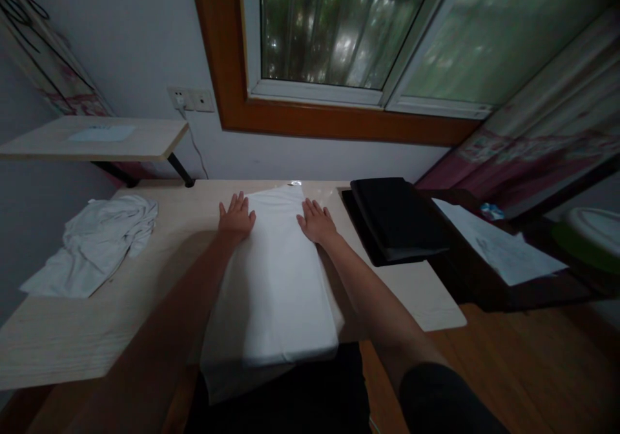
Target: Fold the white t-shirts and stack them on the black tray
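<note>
A white folded cloth [281, 279], perhaps a garment, lies lengthwise on the pale wooden desk [179, 227]. Its near end hangs over the front edge by my lap. At the far left edge of the cloth rests my left hand [236, 217], flat with fingers spread. My right hand [316, 221] lies flat on the opposite edge, its fingers also apart. Neither hand grips anything. A small shiny piece [294, 183] shows at the cloth's far end; I cannot tell what it is.
A crumpled white cloth [104, 240] lies on the left of the desk, below a raised shelf [159, 146]. Black folders [400, 217] sit to the right. Beyond them, papers [498, 243] rest on a dark surface. A window [349, 33] is behind the desk.
</note>
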Action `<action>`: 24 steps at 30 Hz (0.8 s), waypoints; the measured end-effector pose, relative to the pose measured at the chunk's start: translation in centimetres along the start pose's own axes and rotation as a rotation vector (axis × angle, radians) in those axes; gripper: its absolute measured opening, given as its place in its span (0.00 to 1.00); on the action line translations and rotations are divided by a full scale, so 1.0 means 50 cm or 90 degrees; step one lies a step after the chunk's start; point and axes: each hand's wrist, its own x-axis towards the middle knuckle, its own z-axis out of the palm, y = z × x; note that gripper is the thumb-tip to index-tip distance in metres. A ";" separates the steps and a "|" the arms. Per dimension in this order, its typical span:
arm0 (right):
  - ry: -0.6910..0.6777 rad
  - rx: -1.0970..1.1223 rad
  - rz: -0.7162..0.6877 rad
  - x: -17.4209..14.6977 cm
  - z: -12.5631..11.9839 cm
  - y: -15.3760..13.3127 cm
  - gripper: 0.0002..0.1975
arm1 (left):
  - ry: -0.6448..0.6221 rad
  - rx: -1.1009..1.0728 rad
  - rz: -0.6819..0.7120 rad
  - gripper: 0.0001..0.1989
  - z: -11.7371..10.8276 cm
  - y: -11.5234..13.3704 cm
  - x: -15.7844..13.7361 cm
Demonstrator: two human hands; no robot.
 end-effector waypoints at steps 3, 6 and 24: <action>0.083 -0.011 0.008 0.008 -0.002 -0.014 0.31 | 0.070 0.002 0.085 0.28 -0.002 0.011 0.003; 0.119 0.008 -0.082 0.017 0.001 -0.052 0.31 | 0.045 -0.024 0.206 0.27 0.003 0.021 0.006; -0.090 0.005 -0.072 0.140 0.009 -0.035 0.36 | -0.072 0.006 0.110 0.31 0.031 -0.009 0.047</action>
